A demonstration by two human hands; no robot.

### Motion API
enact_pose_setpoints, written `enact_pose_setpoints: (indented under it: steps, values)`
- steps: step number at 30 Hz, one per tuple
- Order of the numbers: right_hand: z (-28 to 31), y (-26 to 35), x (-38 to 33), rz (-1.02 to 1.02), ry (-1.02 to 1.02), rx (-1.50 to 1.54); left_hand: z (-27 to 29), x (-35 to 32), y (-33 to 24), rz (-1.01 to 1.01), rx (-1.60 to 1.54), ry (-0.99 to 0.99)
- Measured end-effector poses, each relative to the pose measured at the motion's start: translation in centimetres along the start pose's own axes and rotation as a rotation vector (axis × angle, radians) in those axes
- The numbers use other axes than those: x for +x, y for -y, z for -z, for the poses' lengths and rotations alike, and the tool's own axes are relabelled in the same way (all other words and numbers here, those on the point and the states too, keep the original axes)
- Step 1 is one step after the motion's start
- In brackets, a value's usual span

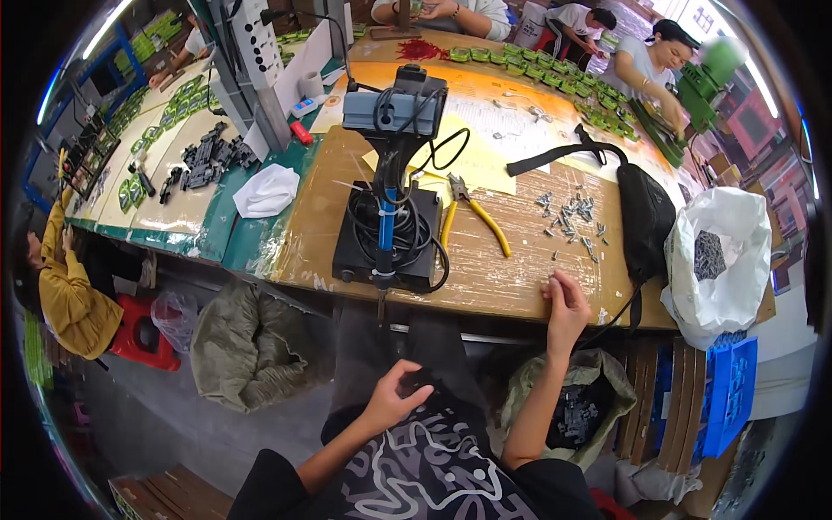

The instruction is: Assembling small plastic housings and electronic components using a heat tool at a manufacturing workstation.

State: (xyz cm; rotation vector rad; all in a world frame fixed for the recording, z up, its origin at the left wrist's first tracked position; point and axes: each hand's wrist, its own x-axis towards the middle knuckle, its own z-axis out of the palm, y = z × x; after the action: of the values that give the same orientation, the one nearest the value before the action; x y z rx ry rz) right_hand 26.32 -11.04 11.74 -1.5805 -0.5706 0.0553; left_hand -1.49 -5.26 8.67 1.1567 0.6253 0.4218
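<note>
- The left hand (394, 400) is curled around a black, apparently plastic part (419, 381), held above the lap; against the dark clothing its outline is hard to read.
- The right hand (568, 310) is raised by the near edge of the brown board-topped bench (511, 290), thumb and forefinger drawn together in a pinch; I cannot tell whether anything sits between them.
- To work well here, keep the black part steady in the left hand and turned so its face can be seen.
- Take the small silver screws (572, 211) singly with the right fingertips, since they lie loose and overlapping and could easily scatter.
- Keep both forearms clear of the blue-barrelled tool (386, 227), whose metal tip points down near the bench edge, and of its looped black cable.
- Counted: one black part in the left hand, as far as shows; one blue-barrelled tool; one black box (349, 260) under the cable; one pair of yellow-handled pliers (460, 191).
- Also one white woven bag (693, 303) and one open olive sack (517, 386) of black pieces, too jumbled to count.
- Screws: well over twenty, exact number unclear.
</note>
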Motion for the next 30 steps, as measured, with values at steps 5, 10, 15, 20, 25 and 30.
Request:
enact_pose_setpoints:
  steps: [5,10,15,20,25,30]
  values:
    - [-0.1,2.5,-6.7,-0.097,0.2,0.167,-2.3,0.5,-2.2,-0.09,-0.222,0.069]
    - [-0.9,3.8,-13.1,-0.398,0.396,0.365,-2.9,1.1,-3.4,-0.014,-0.128,0.19]
    - [-1.2,3.1,-13.8,-0.511,0.346,0.454,-3.1,1.1,-3.5,-0.022,0.082,0.234]
    - [-1.3,3.8,-12.1,-0.503,0.503,0.536,-3.0,0.8,-4.9,-0.054,0.105,0.235]
    - [-1.2,4.8,-11.9,-0.583,0.642,0.634,-2.1,-0.2,-4.9,-0.02,-0.11,0.255]
    - [-1.2,4.7,-11.9,-0.544,0.611,0.631,-2.0,-0.1,-5.9,0.087,-0.254,0.292]
